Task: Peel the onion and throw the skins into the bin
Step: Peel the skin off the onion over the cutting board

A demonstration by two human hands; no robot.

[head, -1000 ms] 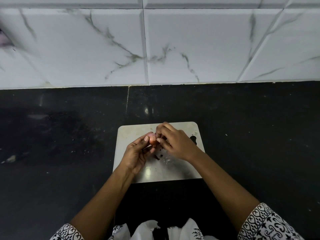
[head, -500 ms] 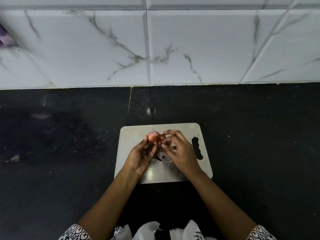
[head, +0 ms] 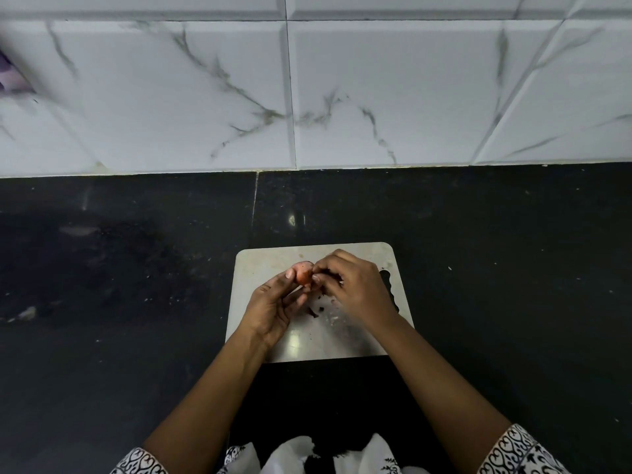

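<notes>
At the far left edge, high on the white marble-veined tiled wall point(head: 376, 80), sits a blurred purple patch point(head: 7, 78) too smeared to identify. Below the wall runs the black polished stone countertop point(head: 496, 268), with a dull, dusty smear toward its left edge.

Near the countertop's front edge, about midway along it, lies a pale rectangular cutting board point(head: 260, 265) with rounded corners. The left hand point(head: 273, 302) is over the board's left half, palm turned up and fingers curled, and it grips a small reddish-orange onion point(head: 302, 273) between thumb tip and fingertips. The onion is held just above the board, near its far edge, right between the two hands and touching both.

A few dark skin scraps point(head: 316, 307) lie on the board below the onion, in the gap between the hands.

The right hand point(head: 355, 285) comes in from the right, back up, fingers bent; its thumb and fingertips pinch at the onion's right side, apparently on a bit of skin, though the blur hides exactly what. It partly covers the wavy handle slot point(head: 388, 278) at the board's right edge.

At the picture's bottom edge are black-and-white patterned sleeves point(head: 516, 453) and, between the forearms, crumpled white material point(head: 290, 453).
</notes>
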